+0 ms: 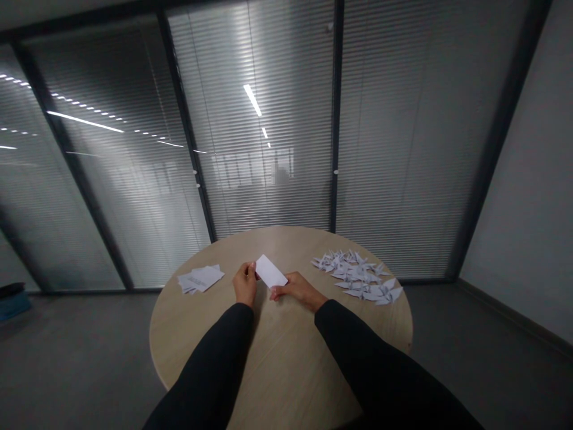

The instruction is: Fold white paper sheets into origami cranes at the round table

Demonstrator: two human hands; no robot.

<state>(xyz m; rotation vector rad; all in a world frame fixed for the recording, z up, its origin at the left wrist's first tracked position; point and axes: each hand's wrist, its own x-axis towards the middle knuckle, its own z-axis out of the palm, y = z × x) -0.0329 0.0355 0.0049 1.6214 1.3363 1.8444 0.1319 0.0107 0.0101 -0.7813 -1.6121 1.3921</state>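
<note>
Left hand (245,284) and right hand (296,291) both narrow, pinching a white paper slip (271,271) at its ends — slip sits over the tabletop (286,358), between a paper stack (201,278) and origami cranes (358,276).

Paper cranes (358,276) heap on the round wooden table (286,358); paper slips (200,278) lie left.

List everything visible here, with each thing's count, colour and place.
Rectangular paper slip: one, white, held between the hands.
Stack of rectangular paper slips: several, white, on table's left.
Folded origami paper cranes: many, white, heaped on table's right.
Round wooden table: one, pale beige, centre.
Slatted-blind glass wall: one, grey, behind table.
Smooth floor: one, grey, around table.
Black sleeves: two, black, on forearms.
Left hand: one, gripping slip.
Right hand: one, gripping slip.
</note>
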